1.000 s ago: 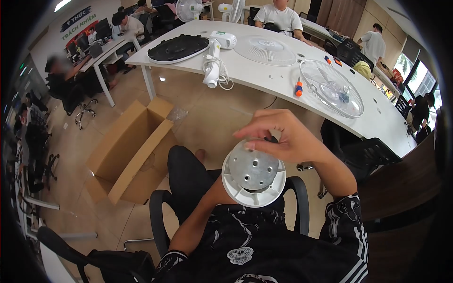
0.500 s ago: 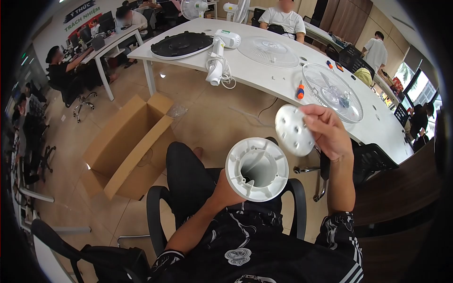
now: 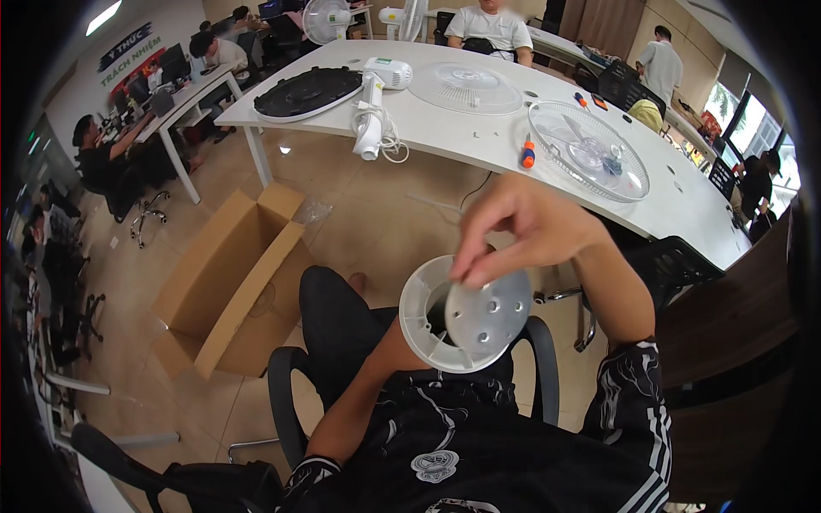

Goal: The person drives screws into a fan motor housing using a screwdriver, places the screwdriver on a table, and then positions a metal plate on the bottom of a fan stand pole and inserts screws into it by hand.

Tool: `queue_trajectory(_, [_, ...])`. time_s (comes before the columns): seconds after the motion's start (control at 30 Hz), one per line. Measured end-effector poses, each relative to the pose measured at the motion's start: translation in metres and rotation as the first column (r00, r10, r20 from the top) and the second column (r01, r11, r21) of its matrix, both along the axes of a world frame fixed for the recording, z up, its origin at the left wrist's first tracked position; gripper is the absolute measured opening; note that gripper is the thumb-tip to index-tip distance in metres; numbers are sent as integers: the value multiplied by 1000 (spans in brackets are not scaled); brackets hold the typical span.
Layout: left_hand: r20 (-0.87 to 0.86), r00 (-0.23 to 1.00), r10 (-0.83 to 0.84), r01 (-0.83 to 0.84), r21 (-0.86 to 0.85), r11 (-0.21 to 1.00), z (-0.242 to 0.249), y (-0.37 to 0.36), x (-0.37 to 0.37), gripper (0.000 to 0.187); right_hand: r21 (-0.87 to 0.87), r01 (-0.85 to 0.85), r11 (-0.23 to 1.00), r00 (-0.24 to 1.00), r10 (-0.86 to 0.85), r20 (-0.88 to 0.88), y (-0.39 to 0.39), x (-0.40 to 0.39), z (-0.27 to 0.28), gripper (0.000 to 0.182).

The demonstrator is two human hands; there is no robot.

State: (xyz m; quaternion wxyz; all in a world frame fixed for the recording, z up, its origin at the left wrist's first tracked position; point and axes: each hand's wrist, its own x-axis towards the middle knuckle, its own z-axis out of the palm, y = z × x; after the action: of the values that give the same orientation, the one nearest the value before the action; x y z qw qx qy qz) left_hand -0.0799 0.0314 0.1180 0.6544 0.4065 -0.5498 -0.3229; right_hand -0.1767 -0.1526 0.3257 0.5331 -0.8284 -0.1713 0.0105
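A white round hollow tube point(image 3: 415, 318) with inner ribs points its open end up at me, above my lap. My left hand point(image 3: 395, 349) is wrapped round its side, the fingers mostly hidden behind it. Between the thumb and fingers of my right hand point(image 3: 522, 231) is the upper edge of a metal disc point(image 3: 489, 312) with several small holes. The disc is tilted and covers the right part of the tube's opening. Whether disc and tube touch, I cannot tell.
An open cardboard box point(image 3: 231, 286) stands on the floor at left. On the white table point(image 3: 436, 132) lie a fan head with a cable point(image 3: 369, 128), a black round part point(image 3: 308, 92), fan grilles point(image 3: 590, 150) and a screwdriver point(image 3: 528, 155). Several people are farther back.
My right hand has moved left and down with the disc, from beside the tube to over its opening. My left hand still holds the tube.
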Motion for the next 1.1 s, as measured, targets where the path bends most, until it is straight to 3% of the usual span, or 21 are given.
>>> queue_trajectory(0.03, [-69,996,-61,60,-26,998,-2,-8,-1,105,-21,16,1000,997,-18,-77,7,8,0,17])
queue_trajectory(0.07, [-7,992,-127,127,-17,992,-5,-15,4,110,-43,27,999,988,-34,-153,14,14,-1,21])
queue_trajectory(0.13, [-137,987,-79,69,-74,995,-12,-11,3,107,-93,30,995,981,-47,-186,22,19,-5,25])
queue_trajectory(0.2, [-74,997,-14,9,-66,998,-8,-5,9,105,-293,169,941,955,-84,283,31,16,-7,29])
queue_trajectory(0.27, [161,985,61,-51,-63,997,-19,0,15,108,-343,211,916,930,-80,359,34,6,-20,37])
queue_trajectory(0.33, [115,992,58,-56,-22,998,-28,-8,18,106,-305,473,827,792,-248,558,43,-7,-26,45])
queue_trajectory(0.37, [-203,979,7,10,83,996,-15,-1,12,102,-313,466,828,817,-266,512,44,-15,-30,65])
queue_trajectory(0.4, [-505,863,-16,109,157,982,-2,5,6,98,-323,456,829,823,-255,508,51,-19,-31,65])
queue_trajectory(0.47, [-437,899,-8,93,173,980,7,6,4,96,-415,487,769,855,-321,408,64,-30,-31,79])
queue_trajectory(0.5, [-340,937,-80,146,171,974,4,7,6,88,-387,474,791,867,-342,362,66,-33,-36,86])
queue_trajectory(0.53, [-237,959,-153,197,175,965,2,8,8,80,-390,473,790,868,-342,359,67,-35,-38,86])
queue_trajectory(0.63, [-180,972,-151,181,167,969,4,11,8,78,-328,536,778,830,-417,369,72,-40,-42,82])
queue_trajectory(0.67, [-178,971,-157,187,166,968,2,9,5,78,-327,553,766,821,-435,371,74,-41,-42,81])
queue_trajectory(0.73, [-515,854,-67,123,77,989,-4,1,-4,106,-327,583,744,802,-461,380,77,-41,-42,80])
queue_trajectory(0.8, [-412,907,-84,117,55,992,3,7,-2,106,-323,587,742,795,-454,403,77,-39,-44,80])
queue_trajectory(0.87, [-596,792,-132,151,-19,988,1,9,-6,107,-312,586,748,796,-457,398,74,-37,-46,80])
queue_trajectory(0.9, [-437,885,-163,190,18,982,2,12,3,96,-288,540,791,820,-417,391,71,-34,-48,80])
queue_trajectory(0.93, [-725,656,-209,284,-20,959,4,11,-5,76,-265,488,831,844,-373,384,69,-33,-48,79])
queue_trajectory(1.0, [-737,604,-302,330,-114,937,-6,10,2,74,-251,452,856,869,-358,343,59,-26,-48,78])
queue_trajectory(1.1, [-754,434,-493,360,-356,862,-41,10,24,73,17,347,938,785,-301,542,24,3,-64,69])
